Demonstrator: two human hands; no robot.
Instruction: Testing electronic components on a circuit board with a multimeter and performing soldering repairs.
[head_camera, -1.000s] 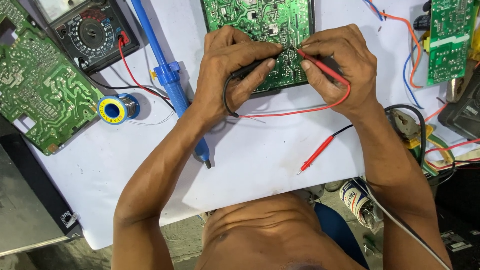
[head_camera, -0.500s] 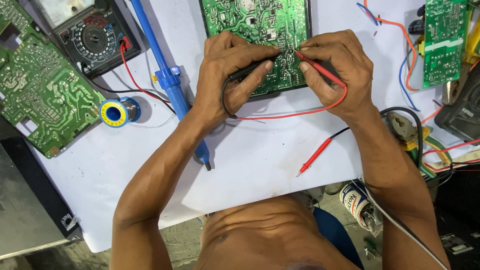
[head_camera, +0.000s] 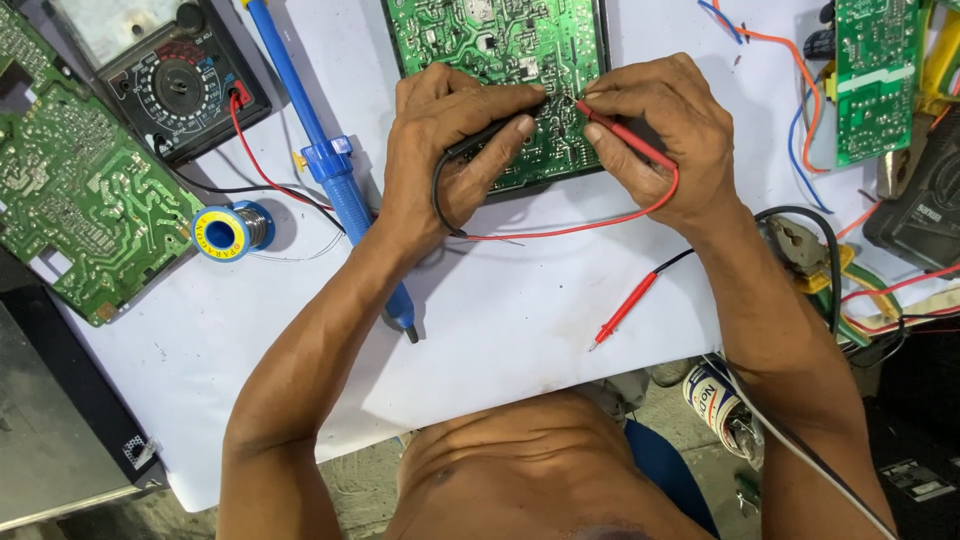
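left hand (head_camera: 450, 150): fingers curled round a black probe (head_camera: 480, 138), pinched thumb + index, tip down on the green circuit board (head_camera: 500, 45) at the far centre of the table (head_camera: 520, 330)
right hand (head_camera: 665, 130): closed on a red probe (head_camera: 625, 138), pen-style grip, tip meets the board just right of the black one
board: flat, solder side up, partly under both hands; tips sit close together near its right half
leads: red lead (head_camera: 580, 228) loops near side of the hands; black lead curves under left palm
meter: analog multimeter (head_camera: 175, 85) far left, red + black wires plugged in
spare probe (head_camera: 625, 308): red, lying loose on table, near right, untouched
doing it well (judgement): keep both tips steady on separate pads, no bridging neighbours, heels of hands braced on table, slack in leads so they don't tug
other stuff: blue solder sucker (head_camera: 330, 170) left of left hand; solder spool (head_camera: 228, 232) near left; 2nd green board (head_camera: 75, 200) at left edge; small board (head_camera: 875, 80) far right w/ loose wires
containers: none on table; a can (head_camera: 715, 395) sits below the near right edge, contents can't tell
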